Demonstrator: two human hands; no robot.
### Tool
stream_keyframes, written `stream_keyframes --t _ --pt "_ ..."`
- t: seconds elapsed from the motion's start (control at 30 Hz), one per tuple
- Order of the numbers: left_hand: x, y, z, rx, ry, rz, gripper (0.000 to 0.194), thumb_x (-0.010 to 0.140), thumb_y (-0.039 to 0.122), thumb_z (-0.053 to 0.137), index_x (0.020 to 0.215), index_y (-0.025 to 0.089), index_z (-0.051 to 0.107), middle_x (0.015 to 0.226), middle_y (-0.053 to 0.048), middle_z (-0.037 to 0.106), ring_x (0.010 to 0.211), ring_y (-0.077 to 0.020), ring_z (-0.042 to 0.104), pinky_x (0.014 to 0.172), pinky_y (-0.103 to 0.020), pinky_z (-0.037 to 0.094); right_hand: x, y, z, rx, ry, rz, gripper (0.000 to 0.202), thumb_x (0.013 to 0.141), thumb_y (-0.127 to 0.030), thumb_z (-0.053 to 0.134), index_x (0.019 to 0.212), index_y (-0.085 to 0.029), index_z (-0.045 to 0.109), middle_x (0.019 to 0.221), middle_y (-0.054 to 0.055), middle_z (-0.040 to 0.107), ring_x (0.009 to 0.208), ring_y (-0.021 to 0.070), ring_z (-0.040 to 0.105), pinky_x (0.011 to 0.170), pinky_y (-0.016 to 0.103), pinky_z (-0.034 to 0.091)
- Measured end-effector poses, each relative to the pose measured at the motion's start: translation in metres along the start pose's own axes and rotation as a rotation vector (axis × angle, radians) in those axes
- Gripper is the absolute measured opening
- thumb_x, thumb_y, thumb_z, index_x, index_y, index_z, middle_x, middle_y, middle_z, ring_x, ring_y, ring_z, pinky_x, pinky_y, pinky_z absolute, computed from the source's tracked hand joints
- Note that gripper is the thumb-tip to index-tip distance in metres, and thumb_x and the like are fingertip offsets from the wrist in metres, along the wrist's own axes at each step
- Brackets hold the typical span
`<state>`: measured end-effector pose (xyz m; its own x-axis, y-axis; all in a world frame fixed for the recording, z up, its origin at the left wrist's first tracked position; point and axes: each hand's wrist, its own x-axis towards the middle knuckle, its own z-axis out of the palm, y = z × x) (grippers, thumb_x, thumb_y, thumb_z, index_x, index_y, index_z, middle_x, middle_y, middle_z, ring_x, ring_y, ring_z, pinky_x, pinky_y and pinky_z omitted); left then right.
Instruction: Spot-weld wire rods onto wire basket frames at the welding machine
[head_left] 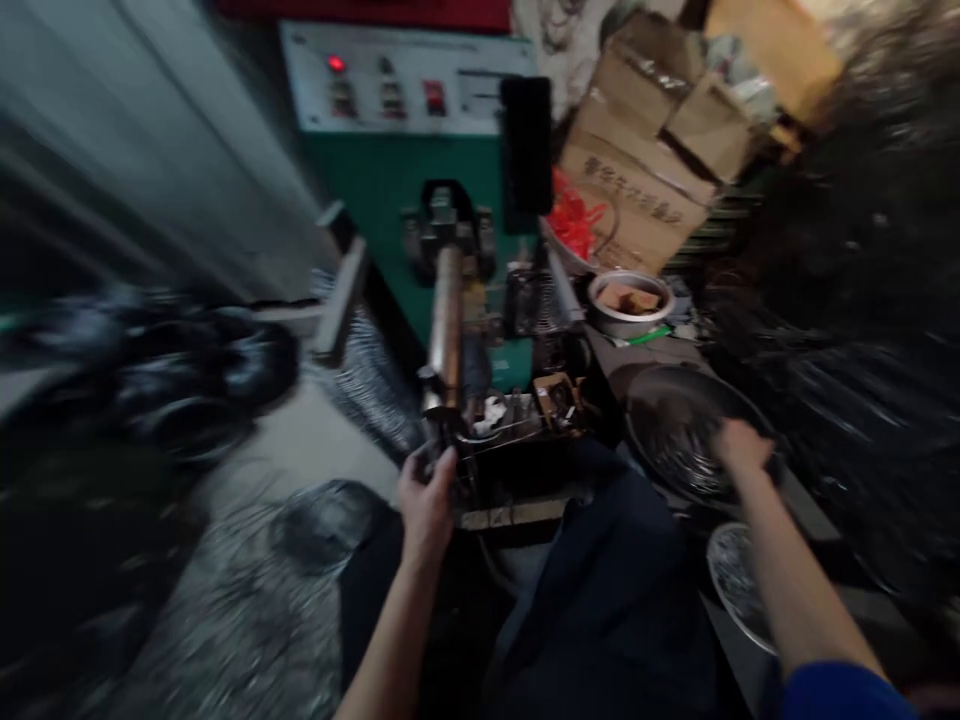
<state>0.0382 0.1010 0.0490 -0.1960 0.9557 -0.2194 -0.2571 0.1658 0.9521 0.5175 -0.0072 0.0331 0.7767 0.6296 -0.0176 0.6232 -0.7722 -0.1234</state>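
My left hand (426, 505) is just below the front end of a metal cylinder (447, 320) that juts from a green machine (390, 175). Its thumb and fingers are closed around something small and dark, too blurred to name. Off to the right, my right hand (742, 447) reaches into a wide dark pan (645, 385) holding shiny, thin metallic pieces (686, 455). Motion smears that hand, and its fingertips are hidden among the pieces.
A control panel (409, 85) with a lit red lamp tops the machine. Right of it stand a cardboard box (637, 150) and a metal bowl (630, 322) with brown blocks. A smaller bowl (718, 575) sits under my right forearm. Dark coils (187, 425) lie at left.
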Motion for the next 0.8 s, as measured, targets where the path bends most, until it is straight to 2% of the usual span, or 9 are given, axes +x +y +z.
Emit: stream_keyframes --t 0.03,0.1,0.17,0.23,0.3,0.4,0.47,0.63,0.8 --pt "-0.001 -0.001 -0.004 0.009 -0.012 0.023 0.064 0.065 0.049 0.086 0.113 0.014 0.063 0.077 0.001 0.062 0.056 -0.0088 0.054 0.046 -0.018 0.048 0.004 -0.005 -0.012 -0.006 0.034 0.0 0.021 0.092 -0.027 0.064 0.09 -0.01 0.076 0.103 0.029 0.069 0.094 0.0371 0.066 0.079 0.054 0.038" --pt "-0.003 -0.002 -0.013 0.024 -0.018 0.061 0.061 0.07 0.047 0.085 0.116 0.015 0.062 0.076 0.002 0.059 0.058 -0.0078 0.054 0.05 -0.017 0.048 0.006 -0.022 -0.033 0.11 0.184 0.0 0.023 0.081 -0.036 0.078 0.077 -0.015 0.074 0.096 0.024 0.07 0.085 0.0329 0.062 0.076 0.052 0.035" --pt "-0.01 -0.003 -0.022 0.021 -0.023 0.064 0.06 0.073 0.046 0.084 0.119 0.016 0.06 0.075 0.004 0.055 0.058 -0.0068 0.052 0.051 -0.016 0.047 -0.007 -0.052 -0.047 0.441 0.231 -0.195 0.033 0.072 -0.047 0.084 0.066 -0.019 0.067 0.08 0.013 0.067 0.072 0.0242 0.057 0.071 0.044 0.036" --pt "-0.021 -0.003 -0.03 0.008 -0.029 0.039 0.061 0.074 0.046 0.083 0.122 0.016 0.058 0.072 0.006 0.051 0.055 -0.0063 0.047 0.049 -0.016 0.045 -0.036 -0.091 -0.055 0.802 0.116 -0.435 0.046 0.07 -0.06 0.081 0.06 -0.021 0.059 0.067 0.004 0.056 0.063 0.0177 0.049 0.066 0.037 0.035" --pt "-0.033 -0.003 -0.036 -0.001 -0.03 0.022 0.062 0.074 0.046 0.083 0.122 0.016 0.057 0.071 0.006 0.049 0.054 -0.0065 0.045 0.046 -0.017 0.044 -0.072 -0.134 -0.052 1.007 -0.048 -0.583 0.051 0.073 -0.063 0.078 0.057 -0.022 0.053 0.062 0.0 0.046 0.061 0.0154 0.043 0.063 0.033 0.034" --pt "-0.045 -0.005 -0.041 -0.002 -0.036 0.001 0.063 0.073 0.047 0.083 0.122 0.017 0.057 0.07 0.007 0.048 0.054 -0.0073 0.046 0.046 -0.018 0.045 -0.115 -0.192 -0.029 1.169 -0.254 -0.664 0.054 0.077 -0.061 0.074 0.055 -0.021 0.045 0.06 -0.003 0.039 0.06 0.0136 0.036 0.06 0.03 0.031" --pt "-0.049 -0.006 -0.045 -0.009 -0.042 -0.021 0.064 0.073 0.048 0.083 0.123 0.017 0.057 0.069 0.007 0.048 0.053 -0.0068 0.045 0.047 -0.018 0.044 -0.13 -0.217 -0.007 1.229 -0.378 -0.658 0.057 0.077 -0.061 0.074 0.054 -0.021 0.041 0.059 -0.004 0.035 0.06 0.0127 0.032 0.059 0.029 0.028" --pt "-0.047 -0.011 -0.053 -0.022 -0.054 -0.018 0.061 0.075 0.045 0.084 0.123 0.017 0.058 0.08 0.001 0.061 0.065 -0.0078 0.054 0.06 -0.018 0.045 -0.138 -0.236 0.026 1.233 -0.57 -0.639 0.058 0.077 -0.06 0.073 0.054 -0.022 0.035 0.058 -0.005 0.029 0.059 0.0117 0.027 0.057 0.028 0.023" --pt "-0.044 -0.014 -0.054 -0.018 -0.063 -0.032 0.06 0.075 0.044 0.084 0.122 0.016 0.059 0.083 0.0 0.063 0.068 -0.0081 0.055 0.062 -0.018 0.043 -0.134 -0.242 0.017 1.11 -0.62 -0.709 0.06 0.077 -0.062 0.072 0.054 -0.022 0.034 0.059 -0.005 0.027 0.059 0.0115 0.025 0.055 0.028 0.02"
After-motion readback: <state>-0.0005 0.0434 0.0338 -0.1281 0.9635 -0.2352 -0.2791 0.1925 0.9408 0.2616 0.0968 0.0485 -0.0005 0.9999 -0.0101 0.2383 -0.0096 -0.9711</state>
